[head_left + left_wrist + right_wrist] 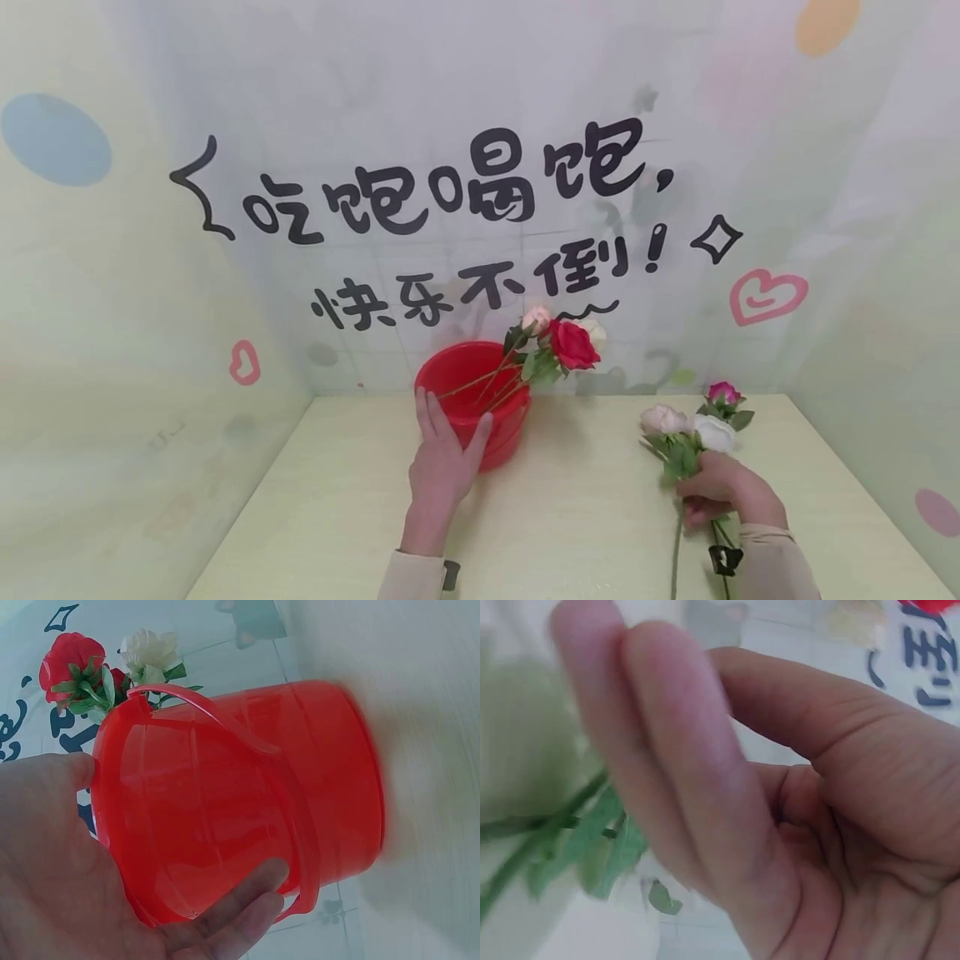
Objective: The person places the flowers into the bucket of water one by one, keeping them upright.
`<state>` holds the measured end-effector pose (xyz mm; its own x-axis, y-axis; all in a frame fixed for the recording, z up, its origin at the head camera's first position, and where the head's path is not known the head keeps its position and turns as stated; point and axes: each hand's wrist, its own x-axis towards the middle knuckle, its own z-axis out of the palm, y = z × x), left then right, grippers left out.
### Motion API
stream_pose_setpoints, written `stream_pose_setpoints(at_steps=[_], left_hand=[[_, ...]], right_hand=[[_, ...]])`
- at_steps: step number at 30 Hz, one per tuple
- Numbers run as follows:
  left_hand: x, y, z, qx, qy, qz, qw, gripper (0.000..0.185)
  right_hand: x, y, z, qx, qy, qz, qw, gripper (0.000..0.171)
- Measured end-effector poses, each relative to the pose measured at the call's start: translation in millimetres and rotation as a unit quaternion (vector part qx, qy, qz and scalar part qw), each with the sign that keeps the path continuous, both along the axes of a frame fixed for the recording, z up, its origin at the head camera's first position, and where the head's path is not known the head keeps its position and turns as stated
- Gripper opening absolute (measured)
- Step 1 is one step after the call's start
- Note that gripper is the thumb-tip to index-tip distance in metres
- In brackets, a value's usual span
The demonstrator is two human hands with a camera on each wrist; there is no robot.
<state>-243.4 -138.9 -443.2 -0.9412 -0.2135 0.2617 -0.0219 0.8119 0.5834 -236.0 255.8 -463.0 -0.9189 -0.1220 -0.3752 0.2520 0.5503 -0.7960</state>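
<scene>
Here, left fingers (431, 423) lie apart against the bucket (507, 438); right fingers (703, 485), grip unclear; we should separate stems (677, 550) near the surface's (585, 517) right edge.

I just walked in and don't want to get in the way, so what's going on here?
A person is handling flowers beside a red bucket. Their left hand touches the bucket near its rim, and red, pale pink and white flowers in the bucket lean out over one side. Their right hand is at the stems of the flowers lying on the table; whether it grips one is unclear.
</scene>
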Motion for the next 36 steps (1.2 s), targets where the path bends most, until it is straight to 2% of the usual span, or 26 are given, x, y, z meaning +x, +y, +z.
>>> stream_pose_setpoints(at_steps=[7,17,25,30,36], left_hand=[[0.9,1,-0.9,0.003,0.0,0.003,1.0,0.113],[3.6,0,-2.1,0.005,0.003,-0.001,1.0,0.113],[2.5,1,-0.7,0.002,0.007,0.001,1.0,0.113],[1.0,0,-1.4,0.001,0.004,0.004,1.0,0.114],[-0.2,1,-2.9,0.0,-0.006,0.003,1.0,0.114]], right_hand=[[-4.6,27,4.0,-0.099,0.015,0.058,0.993,0.024],[-11.7,33,-1.1,-0.172,0.042,0.045,0.983,0.02],[-15.9,33,3.1,-0.233,0.062,0.023,0.97,0.027],[-17.2,33,7.4,-0.29,0.094,-0.018,0.952,0.024],[-17.2,29,10.6,-0.367,0.126,-0.079,0.918,0.021]])
